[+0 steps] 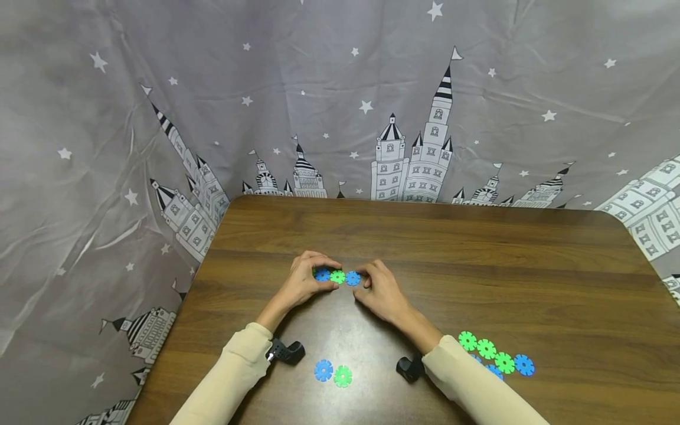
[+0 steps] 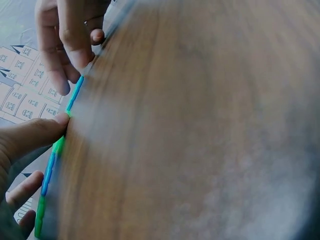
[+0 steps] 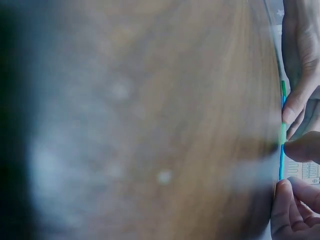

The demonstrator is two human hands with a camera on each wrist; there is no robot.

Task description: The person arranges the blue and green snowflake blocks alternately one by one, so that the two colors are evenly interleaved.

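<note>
A flat row of notched plastic discs lies on the wooden table between both hands. It runs from a mostly hidden green disc at the left through a blue disc (image 1: 322,274) and a green disc (image 1: 337,277) to a blue end disc (image 1: 353,278). My left hand (image 1: 304,280) holds the row, its thumb and fingertips at opposite edges of the green disc. At the row's right end, my right hand (image 1: 383,293) has thumb and fingers curled at the rim of the blue end disc. The right wrist view shows this blue disc (image 3: 281,162) edge-on between thumb and finger.
A loose blue disc (image 1: 323,370) and green disc (image 1: 342,376) lie nearer me on the table (image 1: 584,295). By the right forearm is a group of several green and blue discs (image 1: 504,363), partly covered by the sleeve. A grey castle-print curtain (image 1: 319,88) hangs behind.
</note>
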